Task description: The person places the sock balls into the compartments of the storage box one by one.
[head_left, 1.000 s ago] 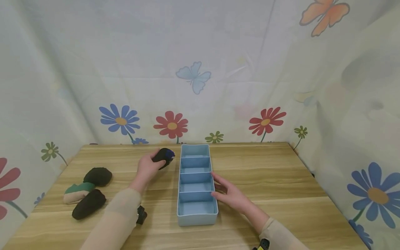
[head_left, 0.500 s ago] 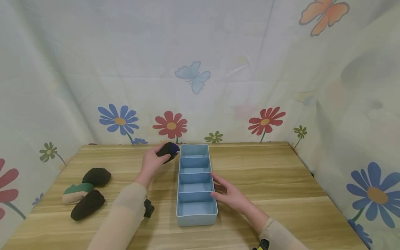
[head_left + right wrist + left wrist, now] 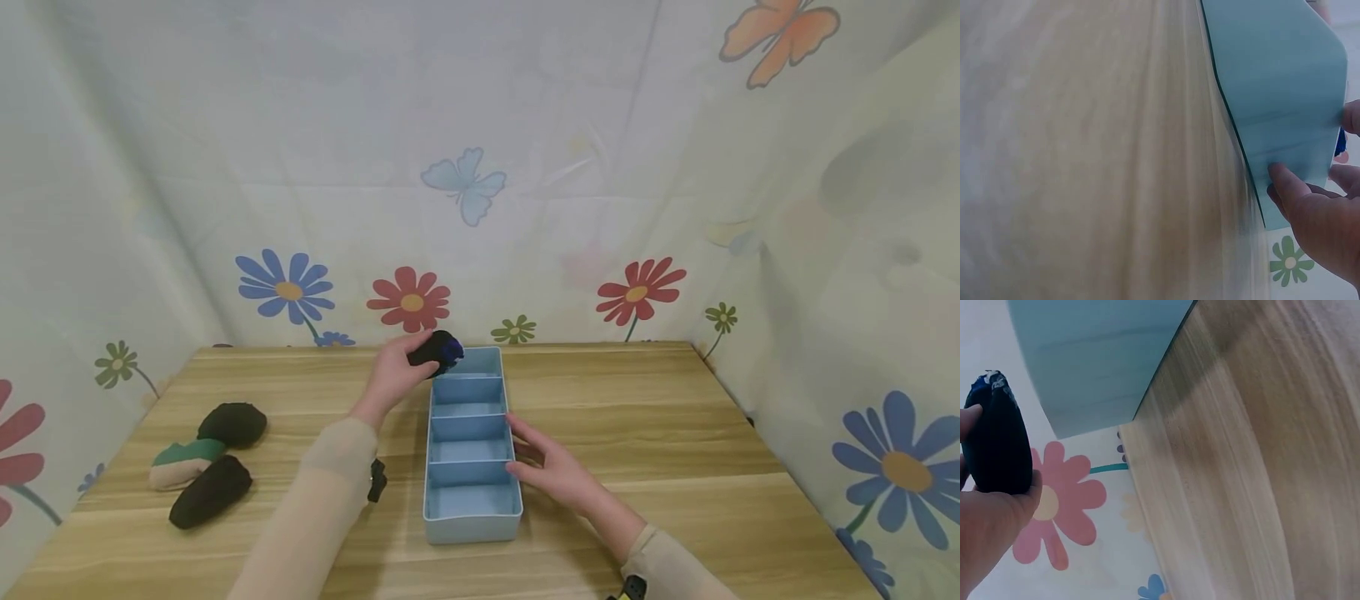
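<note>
My left hand (image 3: 393, 372) grips a rolled-up black sock bundle (image 3: 432, 353) with a blue patterned end. The bundle is held above the far-left corner of a light blue box (image 3: 472, 530), partly covering its farthest compartment. In the left wrist view, the thumb and fingers wrap the dark sock bundle (image 3: 1001, 440), apart from the box wall (image 3: 1100, 369). My right hand (image 3: 557, 468) touches the right side of the box, fingertips at the rim. The right wrist view has its fingers (image 3: 1290, 182) lying against the outer wall (image 3: 1279, 81).
To the left on the wooden table (image 3: 637, 433) lie a black bundle (image 3: 232, 424), a green and beige bundle (image 3: 186, 463) and another black bundle (image 3: 211, 492), close together. Dividers part the box into several compartments. A flowered cloth (image 3: 525, 250) hangs behind the table.
The left hand has carried the black sock bundle right and away from me, from beside the box to above its far end. The right hand and box have stayed put.
</note>
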The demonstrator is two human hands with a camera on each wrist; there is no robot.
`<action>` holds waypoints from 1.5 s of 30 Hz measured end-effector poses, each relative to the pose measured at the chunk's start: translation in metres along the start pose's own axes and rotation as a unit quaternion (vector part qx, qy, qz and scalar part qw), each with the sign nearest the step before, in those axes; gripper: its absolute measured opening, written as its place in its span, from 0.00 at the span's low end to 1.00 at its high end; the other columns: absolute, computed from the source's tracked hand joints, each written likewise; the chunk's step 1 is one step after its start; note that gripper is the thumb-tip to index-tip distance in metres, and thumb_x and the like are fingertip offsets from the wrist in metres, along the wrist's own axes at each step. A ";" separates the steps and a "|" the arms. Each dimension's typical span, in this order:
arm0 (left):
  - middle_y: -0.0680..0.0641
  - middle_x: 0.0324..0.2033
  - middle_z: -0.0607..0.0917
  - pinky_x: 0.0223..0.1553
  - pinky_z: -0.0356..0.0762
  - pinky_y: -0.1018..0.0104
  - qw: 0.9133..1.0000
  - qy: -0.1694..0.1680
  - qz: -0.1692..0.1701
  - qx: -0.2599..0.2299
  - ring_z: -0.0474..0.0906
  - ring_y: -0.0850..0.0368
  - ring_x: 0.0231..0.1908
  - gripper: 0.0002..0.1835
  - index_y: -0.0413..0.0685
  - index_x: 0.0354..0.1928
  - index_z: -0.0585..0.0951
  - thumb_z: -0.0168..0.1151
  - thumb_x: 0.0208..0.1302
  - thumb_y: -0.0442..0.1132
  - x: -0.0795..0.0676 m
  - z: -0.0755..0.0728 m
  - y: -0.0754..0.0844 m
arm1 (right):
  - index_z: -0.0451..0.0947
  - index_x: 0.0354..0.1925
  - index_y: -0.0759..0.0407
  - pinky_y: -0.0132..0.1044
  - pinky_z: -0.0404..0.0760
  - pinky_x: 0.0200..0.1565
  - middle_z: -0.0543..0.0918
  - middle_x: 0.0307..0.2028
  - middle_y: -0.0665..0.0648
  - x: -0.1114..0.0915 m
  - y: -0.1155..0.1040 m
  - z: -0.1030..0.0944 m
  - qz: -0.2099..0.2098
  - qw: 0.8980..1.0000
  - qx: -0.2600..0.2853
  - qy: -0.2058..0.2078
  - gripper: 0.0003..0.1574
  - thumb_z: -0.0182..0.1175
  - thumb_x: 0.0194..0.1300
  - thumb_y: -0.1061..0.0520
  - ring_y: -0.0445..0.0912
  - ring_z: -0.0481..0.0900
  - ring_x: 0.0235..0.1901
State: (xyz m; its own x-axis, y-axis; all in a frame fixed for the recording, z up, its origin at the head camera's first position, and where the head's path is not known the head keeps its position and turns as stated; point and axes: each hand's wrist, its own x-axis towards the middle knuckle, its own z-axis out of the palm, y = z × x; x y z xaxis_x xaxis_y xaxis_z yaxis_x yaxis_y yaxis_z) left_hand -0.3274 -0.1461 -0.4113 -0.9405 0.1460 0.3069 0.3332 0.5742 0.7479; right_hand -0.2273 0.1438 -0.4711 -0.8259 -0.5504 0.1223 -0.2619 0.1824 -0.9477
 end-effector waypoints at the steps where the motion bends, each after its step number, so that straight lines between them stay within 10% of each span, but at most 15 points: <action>1: 0.35 0.63 0.75 0.65 0.65 0.45 1.000 -0.003 0.008 0.003 0.68 0.37 0.64 0.32 0.39 0.68 0.71 0.67 0.63 0.36 0.002 0.001 0.001 | 0.49 0.76 0.67 0.58 0.61 0.67 0.53 0.74 0.70 0.000 0.000 0.000 -0.001 1.000 0.002 -0.001 0.45 0.60 0.71 0.60 0.68 0.62 0.68; 18: 0.40 0.64 0.76 0.66 0.64 0.48 0.996 -0.051 0.049 0.062 0.66 0.42 0.66 0.31 0.42 0.69 0.72 0.68 0.63 0.36 0.024 0.015 0.015 | 0.48 0.76 0.67 0.60 0.59 0.67 0.52 0.74 0.70 -0.001 -0.005 0.001 0.002 1.000 0.001 -0.004 0.44 0.59 0.71 0.62 0.68 0.61 0.68; 45: 0.45 0.61 0.79 0.65 0.67 0.52 0.994 -0.043 0.065 0.080 0.71 0.47 0.64 0.28 0.51 0.65 0.78 0.69 0.62 0.31 0.022 0.043 0.004 | 0.48 0.76 0.67 0.60 0.61 0.66 0.52 0.74 0.70 -0.001 -0.002 0.001 -0.004 1.000 0.001 -0.003 0.46 0.60 0.71 0.59 0.69 0.62 0.67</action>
State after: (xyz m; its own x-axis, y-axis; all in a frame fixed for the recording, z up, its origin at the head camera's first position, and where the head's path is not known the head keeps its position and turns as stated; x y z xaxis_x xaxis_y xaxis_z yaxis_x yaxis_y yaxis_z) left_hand -0.3492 -0.1063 -0.4266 -0.8948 0.2909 0.3387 0.4435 0.6662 0.5996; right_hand -0.2253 0.1436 -0.4691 -0.8207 -0.5567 0.1283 -0.2672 0.1755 -0.9475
